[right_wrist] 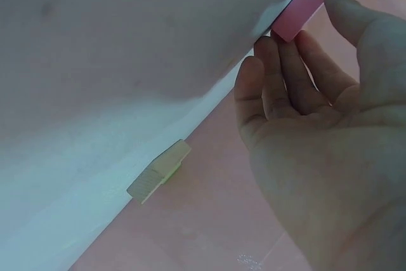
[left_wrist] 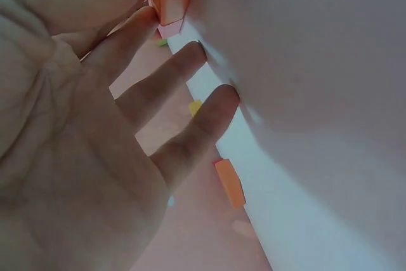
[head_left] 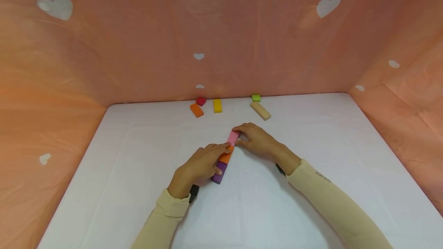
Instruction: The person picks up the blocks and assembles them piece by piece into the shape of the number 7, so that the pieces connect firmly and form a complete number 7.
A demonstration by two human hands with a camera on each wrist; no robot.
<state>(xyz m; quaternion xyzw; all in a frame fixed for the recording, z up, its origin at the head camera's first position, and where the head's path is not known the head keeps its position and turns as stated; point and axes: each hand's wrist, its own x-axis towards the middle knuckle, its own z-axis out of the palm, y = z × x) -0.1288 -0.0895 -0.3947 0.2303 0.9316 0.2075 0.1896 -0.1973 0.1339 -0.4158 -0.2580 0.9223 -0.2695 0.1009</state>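
Note:
A pink block [head_left: 233, 137], an orange block [head_left: 225, 157] and a purple block [head_left: 219, 175] lie end to end in a slanting row on the white table. My right hand [head_left: 258, 141] pinches the pink block at the far end, thumb on one side and fingers at its outer end. Over the row's left side lies my left hand [head_left: 202, 162]. Its index finger reaches across where pink meets orange, and its thumb touches the purple block. In the left wrist view, the other fingers [left_wrist: 184, 138] are extended, fairly straight, beside the row.
Along the table's back edge lie a red block [head_left: 200, 101], a second orange block [head_left: 196, 110], a yellow block [head_left: 217, 106], a green block [head_left: 256, 98] and a plain wooden block [head_left: 260, 110]. An orange-pink sheet [head_left: 221, 41] with hearts hangs around the table's back and sides.

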